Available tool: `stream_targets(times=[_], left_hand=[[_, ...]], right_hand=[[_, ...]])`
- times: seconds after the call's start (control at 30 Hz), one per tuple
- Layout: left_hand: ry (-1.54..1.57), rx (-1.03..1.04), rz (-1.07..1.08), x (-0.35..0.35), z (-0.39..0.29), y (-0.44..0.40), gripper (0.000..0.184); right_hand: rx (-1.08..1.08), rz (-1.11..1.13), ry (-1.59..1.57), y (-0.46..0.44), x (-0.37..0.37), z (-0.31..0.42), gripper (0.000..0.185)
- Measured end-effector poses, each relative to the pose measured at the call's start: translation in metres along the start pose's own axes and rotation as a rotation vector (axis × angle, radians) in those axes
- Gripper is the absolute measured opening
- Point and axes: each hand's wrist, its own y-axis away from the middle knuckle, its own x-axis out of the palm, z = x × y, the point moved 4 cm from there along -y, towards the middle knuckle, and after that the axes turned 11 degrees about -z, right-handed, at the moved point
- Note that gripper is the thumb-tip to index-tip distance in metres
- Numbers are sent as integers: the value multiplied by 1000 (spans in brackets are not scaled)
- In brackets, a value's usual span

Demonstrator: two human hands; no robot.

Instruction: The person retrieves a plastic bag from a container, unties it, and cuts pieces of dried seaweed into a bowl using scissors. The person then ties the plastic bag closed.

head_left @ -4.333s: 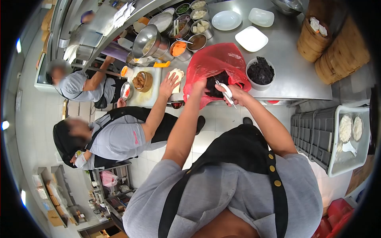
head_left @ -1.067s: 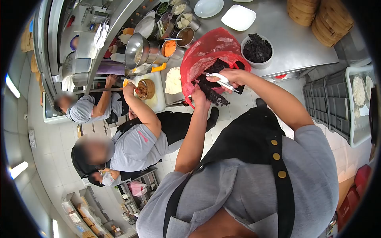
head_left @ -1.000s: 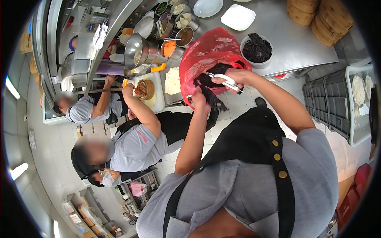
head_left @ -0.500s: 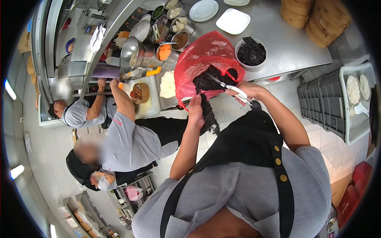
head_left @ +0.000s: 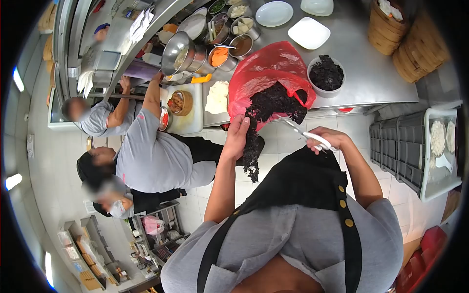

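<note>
My left hand (head_left: 237,136) is closed on a ragged black sheet of dried seaweed (head_left: 251,158), which dangles below the table edge. More seaweed spills from an open red plastic bag (head_left: 266,61), and the held sheet seems to run up into it. In my right hand (head_left: 330,139) are white-handled scissors (head_left: 309,135), my fingers around the handles. Their blades point toward the seaweed at the bag's mouth; whether they touch it I cannot tell. Right of the bag stands a white tub (head_left: 327,93) heaped with black seaweed.
White plates (head_left: 309,33) and bamboo steamers (head_left: 383,31) stand along the steel table (head_left: 361,68). Metal containers (head_left: 220,57) of ingredients crowd the left. A co-worker (head_left: 151,151) stands at a cutting board (head_left: 195,102). At right is a grey crate (head_left: 398,149).
The scissors have drawn back from inside the bag toward me. The seaweed in my left hand hangs in a longer, straighter piece. My view has shifted slightly, and the nearby co-worker has moved.
</note>
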Motion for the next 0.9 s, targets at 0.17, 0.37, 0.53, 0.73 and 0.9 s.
stream_targets(times=[0.17, 0.37, 0.53, 0.73, 0.9], left_hand=[[52, -32, 31, 9, -15, -4, 18], [77, -2, 63, 6, -26, -15, 19], [119, 88, 113, 42, -61, -25, 19], [41, 154, 298, 109, -70, -53, 19], [90, 90, 417, 162, -68, -55, 19]], right_hand=[[-32, -20, -152, -13, 11, 0, 47], [-42, -1, -213, -19, 16, 0, 55], [-178, 56, -372, 15, 11, -16, 49], [-388, -140, -509, 29, 19, -4, 62], [-436, -405, -722, 18, 5, 15, 63]])
